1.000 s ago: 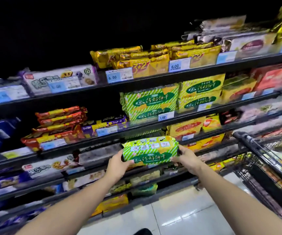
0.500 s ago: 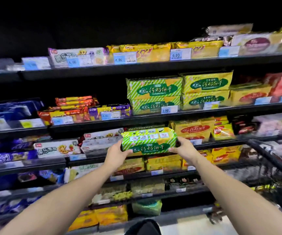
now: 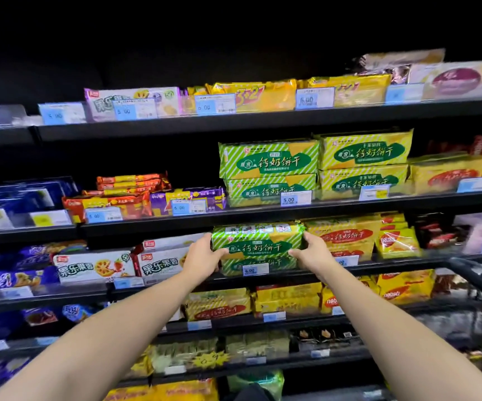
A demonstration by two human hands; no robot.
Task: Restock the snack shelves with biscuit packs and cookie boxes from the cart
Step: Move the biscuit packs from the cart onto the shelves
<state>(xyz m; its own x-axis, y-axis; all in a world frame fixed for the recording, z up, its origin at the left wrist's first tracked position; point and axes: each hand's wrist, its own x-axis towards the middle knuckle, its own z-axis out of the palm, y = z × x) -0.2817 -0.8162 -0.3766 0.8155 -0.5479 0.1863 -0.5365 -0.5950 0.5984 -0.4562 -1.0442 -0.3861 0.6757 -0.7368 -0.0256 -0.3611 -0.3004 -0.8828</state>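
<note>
I hold a green-and-white striped biscuit pack (image 3: 258, 241) lengthwise at the third shelf (image 3: 292, 277) from the top. My left hand (image 3: 203, 256) grips its left end and my right hand (image 3: 310, 251) grips its right end. The pack sits on top of another pack of the same kind (image 3: 258, 266), partly hidden behind a price tag. Two more matching green packs (image 3: 268, 169) are stacked on the shelf above. The black wire cart (image 3: 477, 282) shows at the right edge, its contents blurred.
Yellow biscuit packs (image 3: 347, 237) stand right of the held pack and white fruit-biscuit boxes (image 3: 158, 263) left of it. Orange and purple packs (image 3: 147, 195) fill the shelf above on the left. Blue packs (image 3: 11, 279) line the far left. Lower shelves hold more yellow packs.
My hands carried the green pack forward and up from in front of the shelves onto the third shelf, above the matching pack. The view tilted upward and closer.
</note>
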